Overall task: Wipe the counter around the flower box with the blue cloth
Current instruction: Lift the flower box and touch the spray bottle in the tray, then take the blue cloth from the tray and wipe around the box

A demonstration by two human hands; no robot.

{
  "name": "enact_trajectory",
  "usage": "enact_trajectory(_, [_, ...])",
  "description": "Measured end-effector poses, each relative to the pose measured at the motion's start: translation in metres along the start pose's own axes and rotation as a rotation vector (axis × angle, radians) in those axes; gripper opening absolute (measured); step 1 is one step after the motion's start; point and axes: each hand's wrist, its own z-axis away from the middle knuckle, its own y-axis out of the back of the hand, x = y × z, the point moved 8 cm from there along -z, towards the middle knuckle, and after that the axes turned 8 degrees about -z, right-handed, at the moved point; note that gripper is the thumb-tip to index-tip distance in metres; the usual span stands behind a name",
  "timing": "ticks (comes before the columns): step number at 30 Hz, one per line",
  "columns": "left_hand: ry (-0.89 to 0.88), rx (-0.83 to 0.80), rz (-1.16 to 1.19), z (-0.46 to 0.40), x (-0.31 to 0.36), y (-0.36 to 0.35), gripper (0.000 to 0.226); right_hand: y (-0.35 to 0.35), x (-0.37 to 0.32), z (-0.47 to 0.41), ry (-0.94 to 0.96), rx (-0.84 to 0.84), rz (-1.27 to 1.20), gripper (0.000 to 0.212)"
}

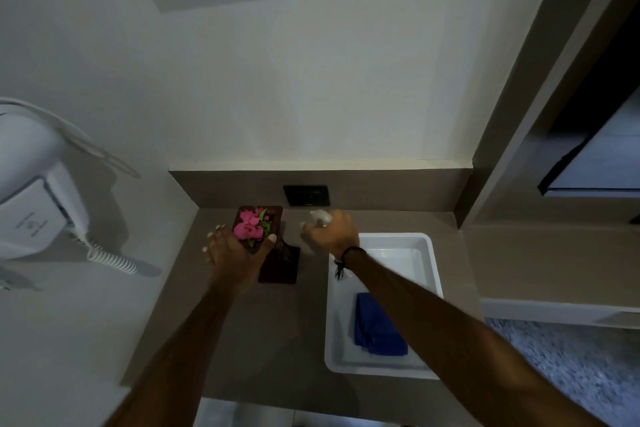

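The flower box [259, 215], dark brown with pink blossoms on top, stands on the grey-brown counter [214, 315] near the back wall. My left hand [232, 250] is spread over its near side, thumb at the box's right edge and fingers apart to its left. Whether it grips the box is unclear. My right hand [332, 230] is just right of the box, closed around a small blurred white object [320, 216]. The blue cloth [379, 329] lies folded in a white tray [427, 246] under my right forearm, with neither hand on it.
A dark wall socket [306, 195] sits in the backsplash behind the box. A white wall-mounted hair dryer [34, 198] with a coiled cord hangs at the left. A wall and a lower shelf [554, 260] bound the counter's right side.
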Motion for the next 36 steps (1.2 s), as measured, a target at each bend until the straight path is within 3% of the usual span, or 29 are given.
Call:
enact_trajectory(5, [-0.012, 0.025, -0.017, 0.000, -0.001, 0.001, 0.125, 0.055, 0.032, 0.001, -0.074, 0.129, -0.389, 0.024])
enact_trajectory(14, [-0.027, 0.001, -0.053, 0.003, 0.001, -0.001, 0.125, 0.095, 0.071, 0.013, -0.119, 0.261, -0.441, 0.050])
enact_trajectory(22, [-0.029, 0.015, -0.028, 0.005, 0.003, 0.001, 0.123, 0.100, 0.081, 0.037, -0.095, 0.207, -0.259, 0.050])
enact_trajectory(27, [-0.020, 0.015, -0.031, 0.001, -0.002, -0.003, 0.128, 0.098, 0.126, 0.073, -0.304, 0.197, -0.058, 0.084])
enact_trajectory(32, [-0.008, 0.047, -0.006, 0.001, -0.003, -0.005, 0.128, 0.064, 0.153, 0.104, -0.335, -0.162, 0.468, 0.058])
enact_trajectory(36, [-0.007, 0.030, -0.016, 0.002, -0.002, -0.004, 0.128, 0.058, 0.153, 0.106, -0.345, -0.204, 0.412, 0.048])
